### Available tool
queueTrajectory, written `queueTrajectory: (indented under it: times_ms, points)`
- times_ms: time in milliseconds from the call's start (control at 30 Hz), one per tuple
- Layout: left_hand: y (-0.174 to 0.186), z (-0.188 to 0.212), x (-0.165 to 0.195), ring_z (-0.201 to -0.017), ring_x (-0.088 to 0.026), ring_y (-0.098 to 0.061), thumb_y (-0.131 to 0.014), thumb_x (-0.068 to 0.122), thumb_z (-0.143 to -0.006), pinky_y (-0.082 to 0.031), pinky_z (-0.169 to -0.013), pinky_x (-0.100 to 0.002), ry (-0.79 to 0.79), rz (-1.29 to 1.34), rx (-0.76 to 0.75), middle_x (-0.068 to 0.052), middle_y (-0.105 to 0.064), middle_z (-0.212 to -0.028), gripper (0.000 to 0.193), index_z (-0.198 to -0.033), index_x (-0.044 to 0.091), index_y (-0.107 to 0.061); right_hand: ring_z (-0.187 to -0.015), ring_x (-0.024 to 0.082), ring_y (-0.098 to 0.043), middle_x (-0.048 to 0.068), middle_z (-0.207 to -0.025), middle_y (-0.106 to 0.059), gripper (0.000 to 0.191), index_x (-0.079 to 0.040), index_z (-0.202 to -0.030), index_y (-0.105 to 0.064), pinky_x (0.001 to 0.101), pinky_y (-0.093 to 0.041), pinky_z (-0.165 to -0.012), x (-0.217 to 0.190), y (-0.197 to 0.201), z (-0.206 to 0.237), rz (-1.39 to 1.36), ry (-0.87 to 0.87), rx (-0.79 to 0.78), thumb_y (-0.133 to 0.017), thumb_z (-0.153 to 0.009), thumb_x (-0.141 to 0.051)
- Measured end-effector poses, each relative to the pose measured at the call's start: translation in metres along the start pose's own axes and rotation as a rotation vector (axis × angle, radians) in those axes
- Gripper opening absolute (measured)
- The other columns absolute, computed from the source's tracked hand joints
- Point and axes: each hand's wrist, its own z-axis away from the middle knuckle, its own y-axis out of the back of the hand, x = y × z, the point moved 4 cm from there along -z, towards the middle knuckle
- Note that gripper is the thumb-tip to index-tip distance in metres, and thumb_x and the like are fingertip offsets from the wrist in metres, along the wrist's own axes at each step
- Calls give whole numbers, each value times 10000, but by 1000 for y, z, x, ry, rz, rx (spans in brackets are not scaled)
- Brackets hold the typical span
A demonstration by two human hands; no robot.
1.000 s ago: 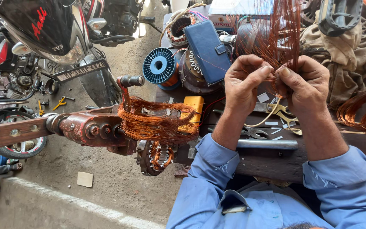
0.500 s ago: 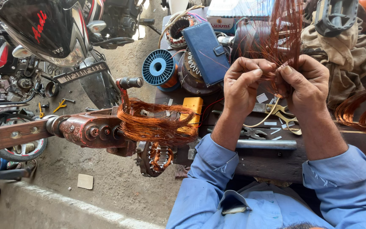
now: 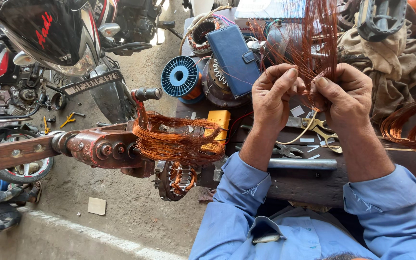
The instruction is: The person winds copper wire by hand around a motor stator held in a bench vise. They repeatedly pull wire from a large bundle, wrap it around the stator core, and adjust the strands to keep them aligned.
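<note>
A bundle of thin copper wire strands [image 3: 314,43] is pinched between the left hand [image 3: 276,96] and the right hand [image 3: 345,94], both grips closed on it above the cluttered worktop [image 3: 294,183]. Strands could be kinked or snapped if pulled unevenly, and fingertips pricked by loose ends.

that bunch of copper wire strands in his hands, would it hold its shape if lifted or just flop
The copper wire strands probably flop and splay: they fan out loosely above where the left hand and right hand pinch them. They look thin and fine, so likely light. The tangled copper coil on the winder suggests such wire kinks and snags easily.
</note>
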Motion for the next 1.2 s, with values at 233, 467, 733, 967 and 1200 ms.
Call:
queueTrajectory:
  times_ms: [233,467,733,967,1200]
  points:
    - [-8,-1,11,-966,-268,-725,-566,-11,-965,-615,-888,-400,51,102,-29,-188,-706,-968,54,-927,20,-587,-587,112,-559,124,-850,-668,102,32,-1026,-636,222,-442,-537,-2,4,-2,-42,-3,44,-647,-1103,-35]
    - [-5,1,2,-925,-246,-717,-661,-61,-1018,-603,-873,-361,16,36,-70,-152,-699,-906,52,-1019,-35,-616,-606,96,-560,111,-832,-666,107,32,-1035,-643,222,-444,-563,-3,5,-1,-14,5,29,-657,-1101,-51]
    - [-5,3,-4,-875,-158,-716,-749,-46,-968,-594,-828,-279,48,-169,28,-128,-748,-957,119,-1082,-50,-717,-650,82,-554,95,-910,-687,100,26,-1085,-656,224,-438,-563,-2,1,0,6,15,-5,-689,-1066,-66]
    - [-14,4,-5,-845,-146,-710,-766,-32,-947,-580,-799,-247,76,-179,22,-118,-755,-967,159,-1104,-40,-738,-666,82,-556,74,-890,-664,80,30,-1064,-651,230,-451,-573,-5,5,-1,-26,-4,8,-675,-1047,-44]
    - [-14,5,-4,-869,-156,-720,-781,-37,-944,-592,-819,-263,66,-164,28,-129,-762,-997,159,-1098,-45,-741,-690,87,-567,75,-899,-659,68,31,-1078,-649,235,-465,-593,-5,2,0,-64,-12,-16,-663,-1059,-33]
